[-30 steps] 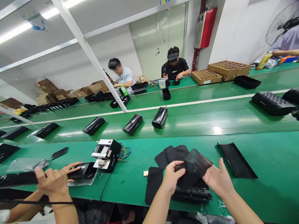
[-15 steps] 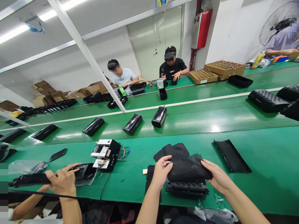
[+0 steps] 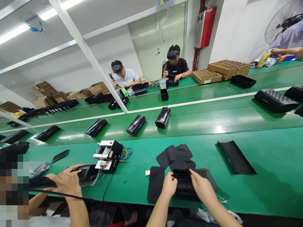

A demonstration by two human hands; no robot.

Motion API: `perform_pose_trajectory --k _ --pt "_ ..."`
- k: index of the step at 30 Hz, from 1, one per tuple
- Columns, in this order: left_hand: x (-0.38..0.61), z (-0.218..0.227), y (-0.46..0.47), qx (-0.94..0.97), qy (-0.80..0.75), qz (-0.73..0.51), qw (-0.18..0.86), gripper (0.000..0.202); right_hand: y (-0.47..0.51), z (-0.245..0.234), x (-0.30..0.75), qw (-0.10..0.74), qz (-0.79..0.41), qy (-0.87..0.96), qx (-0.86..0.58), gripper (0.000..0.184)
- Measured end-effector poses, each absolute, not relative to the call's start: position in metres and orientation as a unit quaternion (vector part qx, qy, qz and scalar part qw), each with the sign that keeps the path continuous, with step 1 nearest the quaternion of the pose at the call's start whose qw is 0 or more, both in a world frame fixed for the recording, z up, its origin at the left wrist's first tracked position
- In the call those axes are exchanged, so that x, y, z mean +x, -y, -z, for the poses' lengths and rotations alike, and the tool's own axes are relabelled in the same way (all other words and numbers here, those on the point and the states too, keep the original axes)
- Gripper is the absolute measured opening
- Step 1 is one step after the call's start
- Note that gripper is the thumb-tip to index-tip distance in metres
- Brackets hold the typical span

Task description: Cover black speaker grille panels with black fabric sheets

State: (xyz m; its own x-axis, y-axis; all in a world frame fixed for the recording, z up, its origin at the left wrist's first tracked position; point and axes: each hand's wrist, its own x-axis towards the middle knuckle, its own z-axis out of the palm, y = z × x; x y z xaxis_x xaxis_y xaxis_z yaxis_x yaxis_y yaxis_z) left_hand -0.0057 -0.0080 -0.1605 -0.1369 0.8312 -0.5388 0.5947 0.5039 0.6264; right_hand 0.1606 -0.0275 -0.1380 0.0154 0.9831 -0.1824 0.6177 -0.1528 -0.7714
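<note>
A black plastic housing (image 3: pixel 183 181) with rows of slots lies close to the table's front edge. My left hand (image 3: pixel 169 185) is closed on its left side, the thumb and fingers pinched together. At the opposite side my right hand (image 3: pixel 201 186) grips the upper right edge, partly covering the housing. A thin black sheet (image 3: pixel 209 177) shows beyond my right hand, on the table and partly hidden by it. To the left lies another stack of black sheets (image 3: pixel 156 184), and more black sheets (image 3: pixel 176 156) are fanned out behind the housing.
A curved black panel (image 3: pixel 236 157) lies at right. A white-and-black machine (image 3: pixel 109 156) stands at left, near a co-worker's hands (image 3: pixel 67 181) on a bagged black part. Black housings (image 3: pixel 163 117) sit on the green conveyor (image 3: pixel 203 121). Clear plastic wrap (image 3: pixel 220 214) lies at the front edge.
Both hands have left the black sheet they held up and moved down onto the slotted housing. The sheet is now at the right of the housing.
</note>
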Motion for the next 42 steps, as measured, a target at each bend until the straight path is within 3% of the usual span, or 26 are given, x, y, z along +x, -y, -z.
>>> perform_pose_trajectory --k 6,12,18,25,30,42 --pt "-0.006 0.173 0.008 0.473 -0.75 -0.141 0.441 0.033 0.036 0.168 0.143 0.259 -0.381 0.655 -0.599 0.043" --pt "-0.005 0.18 0.01 0.484 -0.742 -0.176 0.429 0.032 0.021 0.198 0.212 0.191 -0.302 0.571 -0.739 0.055" --pt "0.0 0.168 0.008 0.503 -0.728 -0.236 0.402 0.028 0.016 0.214 0.216 0.174 -0.33 0.561 -0.739 0.035" --pt "-0.002 0.134 0.003 0.508 -0.666 -0.309 0.451 0.017 0.0 0.177 0.241 0.254 -0.406 0.562 -0.675 0.033" --pt "-0.006 0.1 -0.005 0.491 -0.673 -0.341 0.435 0.024 -0.009 0.133 0.247 0.309 -0.469 0.552 -0.616 0.036" --pt "-0.012 0.075 -0.004 0.442 -0.633 -0.36 0.525 0.031 -0.008 0.104 0.241 0.331 -0.514 0.519 -0.597 0.036"
